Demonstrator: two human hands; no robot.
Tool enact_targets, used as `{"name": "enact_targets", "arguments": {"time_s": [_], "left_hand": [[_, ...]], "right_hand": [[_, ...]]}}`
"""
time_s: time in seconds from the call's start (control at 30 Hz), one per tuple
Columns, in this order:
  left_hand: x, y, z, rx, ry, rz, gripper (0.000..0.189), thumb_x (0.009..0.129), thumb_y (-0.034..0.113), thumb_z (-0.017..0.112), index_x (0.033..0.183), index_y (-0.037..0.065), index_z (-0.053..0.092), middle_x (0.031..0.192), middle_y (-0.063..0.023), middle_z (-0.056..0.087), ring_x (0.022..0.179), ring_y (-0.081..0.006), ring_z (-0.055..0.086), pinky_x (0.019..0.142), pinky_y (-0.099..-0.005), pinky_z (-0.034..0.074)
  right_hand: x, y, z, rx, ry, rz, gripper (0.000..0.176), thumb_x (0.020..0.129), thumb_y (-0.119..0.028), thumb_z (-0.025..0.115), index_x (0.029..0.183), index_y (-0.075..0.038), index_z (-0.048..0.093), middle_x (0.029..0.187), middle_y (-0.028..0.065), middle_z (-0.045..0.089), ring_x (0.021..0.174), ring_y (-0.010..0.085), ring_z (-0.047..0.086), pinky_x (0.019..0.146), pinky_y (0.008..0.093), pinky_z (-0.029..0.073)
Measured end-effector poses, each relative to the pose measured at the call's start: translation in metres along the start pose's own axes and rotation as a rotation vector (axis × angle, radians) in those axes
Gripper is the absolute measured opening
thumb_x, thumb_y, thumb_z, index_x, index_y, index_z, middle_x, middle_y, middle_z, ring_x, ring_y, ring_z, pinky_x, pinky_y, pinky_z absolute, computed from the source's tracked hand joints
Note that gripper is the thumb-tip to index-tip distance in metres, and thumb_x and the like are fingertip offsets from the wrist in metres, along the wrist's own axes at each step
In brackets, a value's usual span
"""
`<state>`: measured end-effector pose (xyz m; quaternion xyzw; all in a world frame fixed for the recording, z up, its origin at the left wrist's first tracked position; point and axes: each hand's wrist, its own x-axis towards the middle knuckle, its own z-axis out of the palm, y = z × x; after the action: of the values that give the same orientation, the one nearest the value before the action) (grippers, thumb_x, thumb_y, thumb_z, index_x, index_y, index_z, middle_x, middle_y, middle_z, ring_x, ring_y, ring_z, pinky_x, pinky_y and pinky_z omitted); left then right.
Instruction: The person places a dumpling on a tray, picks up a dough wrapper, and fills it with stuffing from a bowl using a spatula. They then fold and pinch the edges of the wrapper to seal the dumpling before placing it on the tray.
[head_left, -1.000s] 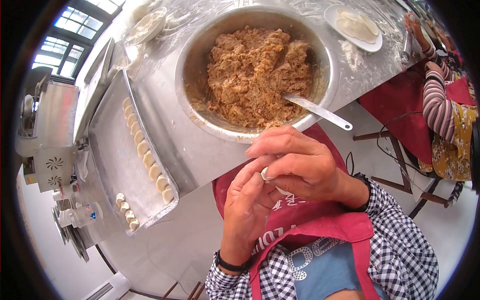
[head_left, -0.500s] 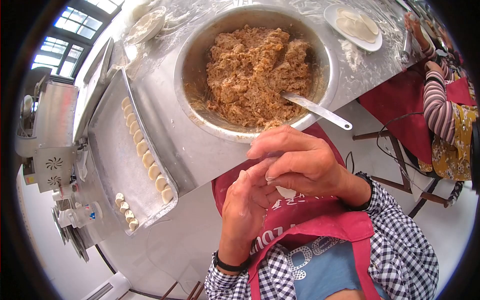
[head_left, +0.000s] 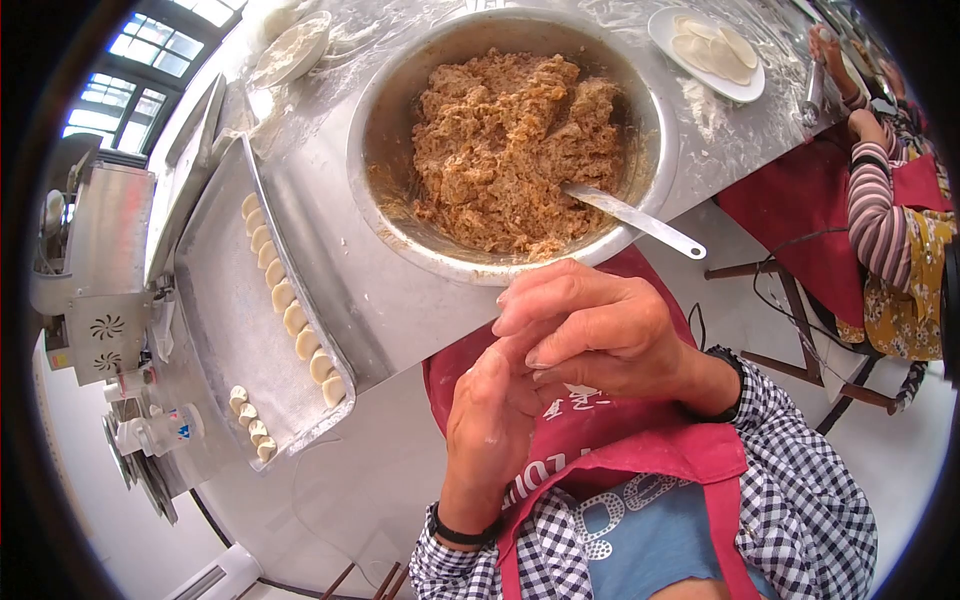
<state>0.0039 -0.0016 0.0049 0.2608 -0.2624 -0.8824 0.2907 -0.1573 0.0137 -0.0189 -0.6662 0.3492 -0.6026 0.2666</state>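
Since they meet, I cannot tell whether left hand (head_left: 490, 412) and right hand (head_left: 618, 330) hold anything; the bowl (head_left: 386, 160) sits near, likely for reach.

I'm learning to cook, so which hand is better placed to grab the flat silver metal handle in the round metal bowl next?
Probably the right hand: it is nearer the handle, which sticks over the bowl's rim on that side. The left hand is farther away, with the right hand between.

Space between hands (head_left: 622, 325) hidden, lower end of utensil (head_left: 645, 223) buried in mixture (head_left: 505, 150)
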Motion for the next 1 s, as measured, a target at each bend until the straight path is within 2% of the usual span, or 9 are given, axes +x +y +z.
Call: {"name": "enact_targets", "arguments": {"time_s": [0.23,0.3,0.4,0.53,0.6,0.73,0.83,0.93,1.0], "left_hand": [[0.000,0.001,-0.002,0.094,-0.033,0.000,0.055,0.096,0.038,0.026,0.129,-0.006,0.036,0.127,-0.0180,0.045,0.114,-0.0305,0.049,0.096,-0.0437,0.040],[-0.001,0.002,0.000,0.005,-0.046,0.026,0.050,0.097,0.031,0.031,0.126,-0.009,0.036,0.126,-0.0196,0.045,0.115,-0.0276,0.048,0.097,-0.0398,0.039],[0.000,0.001,-0.001,0.001,-0.061,0.005,0.050,0.096,0.031,0.033,0.126,-0.008,0.036,0.127,-0.0189,0.043,0.116,-0.0270,0.047,0.096,-0.0397,0.040],[0.003,-0.001,0.001,0.050,-0.019,0.013,0.049,0.097,0.034,0.029,0.126,-0.004,0.038,0.126,-0.0183,0.045,0.111,-0.0306,0.051,0.093,-0.0444,0.043],[0.002,0.000,0.005,-0.012,0.081,0.011,0.046,0.097,0.032,0.030,0.124,-0.003,0.038,0.125,-0.0186,0.046,0.111,-0.0305,0.051,0.092,-0.0439,0.044],[0.005,-0.004,-0.005,-0.045,-0.035,0.038,0.042,0.097,0.030,0.031,0.121,-0.003,0.039,0.122,-0.0190,0.047,0.109,-0.0303,0.052,0.091,-0.0437,0.044],[0.006,-0.002,-0.006,-0.055,-0.052,0.025,0.036,0.096,0.027,0.034,0.116,-0.002,0.040,0.117,-0.0177,0.049,0.106,-0.0290,0.054,0.090,-0.0430,0.045],[0.005,0.001,-0.002,-0.069,-0.015,-0.001,0.028,0.096,0.020,0.034,0.115,0.001,0.043,0.120,-0.0126,0.047,0.110,-0.0201,0.049,0.092,-0.0351,0.042],[0.006,-0.001,-0.006,-0.093,-0.073,0.035,0.026,0.096,0.017,0.036,0.115,0.002,0.043,0.120,-0.0127,0.047,0.109,-0.0198,0.050,0.092,-0.0352,0.042]], "right_hand": [[0.004,-0.012,0.000,-0.080,-0.001,0.031,0.018,0.066,-0.008,0.074,0.079,-0.002,0.062,0.107,0.0170,0.059,0.096,0.0307,0.058,0.080,0.0385,0.048],[0.005,-0.019,0.004,0.059,0.076,0.218,0.019,0.066,-0.007,0.073,0.080,-0.002,0.062,0.107,0.0173,0.059,0.097,0.0301,0.058,0.081,0.0380,0.048],[-0.001,-0.002,-0.001,-0.018,-0.014,0.002,0.021,0.066,-0.006,0.074,0.084,-0.002,0.064,0.109,0.0182,0.058,0.098,0.0289,0.058,0.081,0.0371,0.048],[0.000,-0.009,0.004,-0.045,0.017,0.061,0.013,0.067,-0.002,0.068,0.080,-0.004,0.064,0.109,0.0146,0.058,0.097,0.0251,0.058,0.079,0.0319,0.048],[0.004,-0.017,0.008,0.018,0.122,0.219,0.012,0.069,-0.001,0.066,0.080,-0.004,0.064,0.110,0.0145,0.058,0.097,0.0254,0.058,0.079,0.0328,0.048],[-0.002,-0.005,0.000,-0.022,0.004,0.084,0.016,0.068,-0.006,0.072,0.082,-0.004,0.065,0.110,0.0181,0.057,0.098,0.0282,0.058,0.080,0.0360,0.048],[0.001,-0.005,0.003,-0.088,-0.019,0.009,0.018,0.068,-0.007,0.072,0.084,-0.004,0.065,0.112,0.0183,0.056,0.098,0.0275,0.058,0.079,0.0352,0.049],[0.002,-0.014,0.006,-0.035,0.063,0.175,0.019,0.068,-0.008,0.072,0.084,-0.004,0.064,0.112,0.0184,0.056,0.098,0.0271,0.058,0.079,0.0351,0.048],[-0.002,-0.010,0.006,-0.035,0.060,0.106,0.020,0.062,-0.001,0.071,0.081,-0.005,0.064,0.112,0.0143,0.057,0.094,0.0250,0.059,0.077,0.0331,0.048]]}}
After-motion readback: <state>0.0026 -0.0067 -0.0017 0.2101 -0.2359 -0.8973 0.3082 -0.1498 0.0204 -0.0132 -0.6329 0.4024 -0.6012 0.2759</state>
